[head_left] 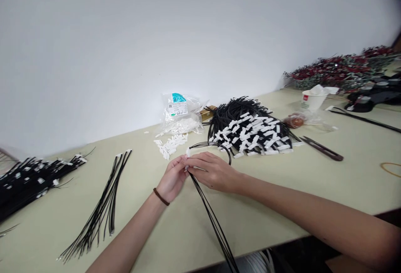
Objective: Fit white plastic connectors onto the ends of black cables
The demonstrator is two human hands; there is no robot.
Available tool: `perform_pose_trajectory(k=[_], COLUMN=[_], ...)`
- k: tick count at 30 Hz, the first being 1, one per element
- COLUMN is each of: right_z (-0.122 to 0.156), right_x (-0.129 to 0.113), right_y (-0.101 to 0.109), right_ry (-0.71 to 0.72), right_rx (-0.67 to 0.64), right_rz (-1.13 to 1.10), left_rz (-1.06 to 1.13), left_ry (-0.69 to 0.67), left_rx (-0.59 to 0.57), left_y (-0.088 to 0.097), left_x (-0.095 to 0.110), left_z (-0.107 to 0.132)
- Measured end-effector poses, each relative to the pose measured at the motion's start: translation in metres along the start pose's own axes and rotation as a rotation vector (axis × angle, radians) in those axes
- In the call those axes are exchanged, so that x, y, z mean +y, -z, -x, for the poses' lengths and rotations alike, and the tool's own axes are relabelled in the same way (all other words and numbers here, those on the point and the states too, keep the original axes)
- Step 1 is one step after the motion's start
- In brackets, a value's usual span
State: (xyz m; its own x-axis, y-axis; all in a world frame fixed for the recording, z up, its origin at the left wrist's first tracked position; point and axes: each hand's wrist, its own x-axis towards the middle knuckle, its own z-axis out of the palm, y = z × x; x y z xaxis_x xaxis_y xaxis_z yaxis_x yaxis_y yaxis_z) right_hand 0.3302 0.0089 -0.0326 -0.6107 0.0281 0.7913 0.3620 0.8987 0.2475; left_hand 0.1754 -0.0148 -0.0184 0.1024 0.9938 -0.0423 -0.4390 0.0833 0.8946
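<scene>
In the middle of the head view my left hand [174, 176] and my right hand [216, 172] meet at the fingertips. My left hand is closed around a small white plastic connector [188, 151], its top showing above the thumb. The fingers of my right hand are pinched at the same spot, on the thin black wires [210, 210] that run to the connector. One length of the wires hangs down over the table's front edge, and another part loops behind my right hand. Loose white connectors [171, 145] lie just beyond my left hand.
A large heap of black cables with white connectors [257, 133] lies behind my right hand. Wire bundles [106, 197] spread on the left. A plastic bag [180, 114], dark snips [324, 148] and a paper cup [313, 99] stand or lie farther back on the table [282, 185].
</scene>
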Motion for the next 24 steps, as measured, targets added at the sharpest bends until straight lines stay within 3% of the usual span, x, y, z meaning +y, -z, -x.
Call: perform_pose_trajectory(k=[12, 16, 20, 24], right_z=[0.003, 0.004, 0.003, -0.001], right_x=[0.025, 0.035, 0.030, 0.015], right_y=[0.016, 0.022, 0.020, 0.014], right_ry=[0.029, -0.033, -0.068, 0.022], right_rx=[0.138, 0.108, 0.135, 0.178], right_rz=[-0.015, -0.020, -0.035, -0.012], left_rz=[0.057, 0.074, 0.091, 0.094], left_ry=[-0.012, -0.019, -0.041, -0.034], left_rx=[0.016, 0.014, 0.032, 0.029], left_y=[-0.001, -0.003, -0.003, -0.003], left_x=[0.007, 0.010, 0.008, 0.004], left_z=[0.001, 0.001, 0.001, 0.001])
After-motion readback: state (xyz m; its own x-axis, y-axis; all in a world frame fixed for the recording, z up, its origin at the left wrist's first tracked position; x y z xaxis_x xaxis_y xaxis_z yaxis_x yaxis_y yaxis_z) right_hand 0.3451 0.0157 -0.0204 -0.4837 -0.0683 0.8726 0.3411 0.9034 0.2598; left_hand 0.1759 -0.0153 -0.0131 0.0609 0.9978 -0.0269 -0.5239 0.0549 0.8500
